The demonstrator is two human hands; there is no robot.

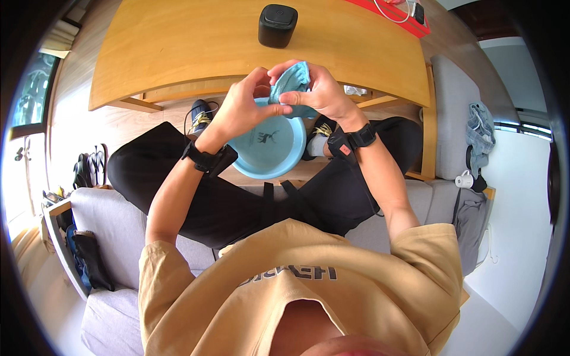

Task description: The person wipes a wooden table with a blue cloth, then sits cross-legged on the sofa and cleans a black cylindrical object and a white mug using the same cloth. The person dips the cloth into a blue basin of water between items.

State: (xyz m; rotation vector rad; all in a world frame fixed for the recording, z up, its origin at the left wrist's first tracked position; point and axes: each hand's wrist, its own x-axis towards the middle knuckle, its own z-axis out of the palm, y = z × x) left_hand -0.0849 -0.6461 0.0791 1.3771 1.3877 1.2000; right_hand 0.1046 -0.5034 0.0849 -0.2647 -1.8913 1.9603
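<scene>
A crumpled light-blue cloth (291,83) is held up in front of me, over the far rim of a light-blue basin (244,155). My right hand (328,94) is closed on it, its thumb across the near face and its fingers wrapped behind the top. From the left, my left hand (240,108) meets the cloth with curled fingers and the thumb laid along its lower edge. Its fingertips are partly hidden by the cloth. The basin rests on the floor between my feet and has a dark print inside. Both wrists wear black straps with small devices.
Beyond my hands stands a wooden table (196,47) with a black box-shaped device (278,26) and a red tray (409,24) at the far right. I sit on a grey sofa (113,207). A white mug (464,178) and clothes (480,130) are at the right.
</scene>
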